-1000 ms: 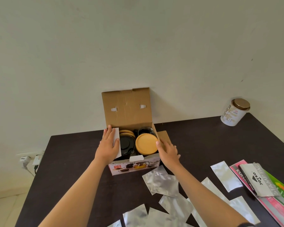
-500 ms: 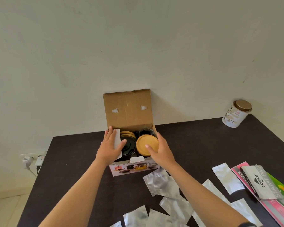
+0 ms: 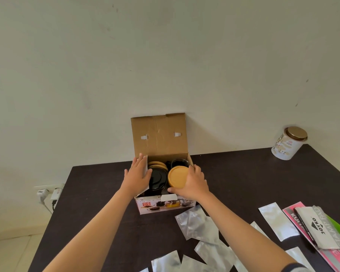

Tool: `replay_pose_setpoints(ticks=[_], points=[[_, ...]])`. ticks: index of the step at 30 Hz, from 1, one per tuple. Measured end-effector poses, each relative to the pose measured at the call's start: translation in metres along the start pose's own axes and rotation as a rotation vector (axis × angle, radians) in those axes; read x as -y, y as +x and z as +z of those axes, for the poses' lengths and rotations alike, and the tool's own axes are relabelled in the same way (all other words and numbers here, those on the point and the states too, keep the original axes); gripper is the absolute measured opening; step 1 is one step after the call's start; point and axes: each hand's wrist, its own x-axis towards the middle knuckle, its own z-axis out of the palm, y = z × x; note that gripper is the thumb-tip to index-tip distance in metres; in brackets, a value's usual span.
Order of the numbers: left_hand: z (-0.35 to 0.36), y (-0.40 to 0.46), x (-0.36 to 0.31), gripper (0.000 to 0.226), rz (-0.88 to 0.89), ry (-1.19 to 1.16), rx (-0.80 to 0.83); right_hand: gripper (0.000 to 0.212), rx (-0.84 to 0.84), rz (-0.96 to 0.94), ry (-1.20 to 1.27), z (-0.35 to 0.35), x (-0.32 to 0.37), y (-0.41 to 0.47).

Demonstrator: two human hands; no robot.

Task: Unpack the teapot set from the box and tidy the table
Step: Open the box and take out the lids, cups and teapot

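Both hands are in the open box (image 3: 165,205) on the dark tabletop (image 3: 243,179): the left hand (image 3: 136,176) lies flat on its side flap, the right hand (image 3: 193,184) grips the round yellow lid (image 3: 177,176).

A brown box (image 3: 159,138) with a printed white front holds a yellow lid (image 3: 177,177) and black teapot (image 3: 157,178); silver pouches (image 3: 197,224) dot the dark table (image 3: 243,185).

— What sort of place is this?
— A plain room at home: a dark table (image 3: 243,183) pushed against a bare painted wall (image 3: 165,55), a wall socket (image 3: 47,193) at nine o'clock, a tin (image 3: 289,143) at two o'clock
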Motion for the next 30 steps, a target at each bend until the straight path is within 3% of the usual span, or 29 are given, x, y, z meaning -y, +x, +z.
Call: replay_pose_setpoints(ticks=[5,11,15,19,25,30], points=[[-0.021,-0.006,0.001,0.051,0.067,-0.157,-0.071,0.119,-0.006,0.008,0.017,-0.001,0.001,-0.001],[-0.047,-0.018,0.013,0.041,-0.044,0.124,-0.106,0.114,0.020,0.018,-0.029,-0.007,0.007,-0.004],[-0.041,-0.024,0.012,0.039,-0.179,0.280,0.028,0.120,0.074,0.061,-0.095,-0.012,0.014,0.000],[-0.013,-0.018,0.008,0.052,-0.263,0.216,0.097,0.127,0.151,0.062,-0.268,-0.025,0.022,0.008],[0.019,-0.009,-0.022,0.074,-0.459,0.100,-0.084,0.128,0.199,0.055,-0.354,-0.034,0.028,0.015],[0.039,-0.019,-0.025,0.078,-0.450,0.163,-0.199,0.125,0.127,0.031,-0.304,-0.029,0.022,0.015]])
